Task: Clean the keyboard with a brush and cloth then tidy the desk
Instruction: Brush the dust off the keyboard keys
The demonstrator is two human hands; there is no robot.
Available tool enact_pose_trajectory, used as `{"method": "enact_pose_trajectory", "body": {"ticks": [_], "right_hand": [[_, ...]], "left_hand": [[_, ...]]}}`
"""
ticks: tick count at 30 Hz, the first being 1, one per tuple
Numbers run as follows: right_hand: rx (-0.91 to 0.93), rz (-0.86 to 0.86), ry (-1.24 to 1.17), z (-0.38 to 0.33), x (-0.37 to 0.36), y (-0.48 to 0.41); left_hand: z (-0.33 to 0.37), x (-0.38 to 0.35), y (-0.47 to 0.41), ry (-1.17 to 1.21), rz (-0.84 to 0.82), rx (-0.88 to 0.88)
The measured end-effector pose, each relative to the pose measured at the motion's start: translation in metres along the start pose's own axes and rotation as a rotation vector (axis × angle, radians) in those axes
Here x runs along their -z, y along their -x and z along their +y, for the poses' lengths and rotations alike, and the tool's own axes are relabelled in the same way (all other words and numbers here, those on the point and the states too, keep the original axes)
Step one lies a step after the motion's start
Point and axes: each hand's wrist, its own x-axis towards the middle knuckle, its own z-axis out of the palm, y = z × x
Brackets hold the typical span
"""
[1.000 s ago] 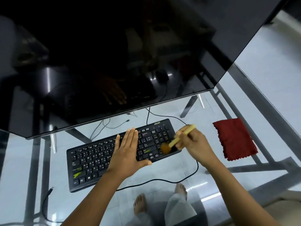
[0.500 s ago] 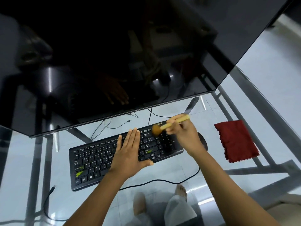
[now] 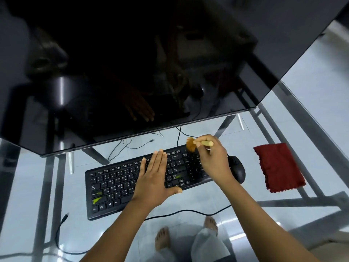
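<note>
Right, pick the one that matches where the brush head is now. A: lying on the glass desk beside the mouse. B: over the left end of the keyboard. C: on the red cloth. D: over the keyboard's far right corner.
D: the right hand holds the brush with its bristles at the far right corner of the keyboard, while the left hand lies flat on the keys; the red cloth lies apart.
</note>
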Motion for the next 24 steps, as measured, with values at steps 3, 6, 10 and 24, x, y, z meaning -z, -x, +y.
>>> {"method": "enact_pose_trajectory", "body": {"ticks": [3,6,10,24], "right_hand": [[-0.018,-0.232,-0.034,-0.001,0.001,0.003],[-0.073,0.017,-0.006,0.011,0.014,0.0],[-0.106,-0.197,-0.1,0.017,0.031,0.011],[-0.029,0.019,0.087,0.021,0.039,0.012]], "left_hand": [[-0.001,0.001,0.001,-0.005,0.002,-0.006],[-0.002,0.0,0.001,-0.011,-0.004,-0.006],[-0.002,0.0,0.001,-0.036,-0.003,-0.02],[-0.003,-0.001,-0.002,-0.049,-0.009,-0.018]]}}
